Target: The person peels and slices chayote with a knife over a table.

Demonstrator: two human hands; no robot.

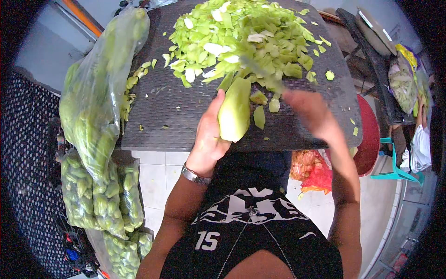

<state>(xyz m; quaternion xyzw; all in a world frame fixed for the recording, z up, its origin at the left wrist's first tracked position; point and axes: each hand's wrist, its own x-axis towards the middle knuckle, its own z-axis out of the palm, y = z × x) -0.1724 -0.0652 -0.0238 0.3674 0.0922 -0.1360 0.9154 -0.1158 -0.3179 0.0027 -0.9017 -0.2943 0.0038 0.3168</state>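
My left hand, with a metal watch on its wrist, is wrapped round a pale green peeled vegetable at the table's near edge. To its right, my right hand is closed round a blurred knife, whose blade points up and left over the pile. Behind the vegetable lies a large heap of green slices, with a few whitish pieces among them. Several loose slices lie just right of the vegetable.
The dark woven-pattern table carries a long plastic bag of green vegetables on its left side. More filled bags stand below left. At right are a red round seat, a teal stool and a red net bag.
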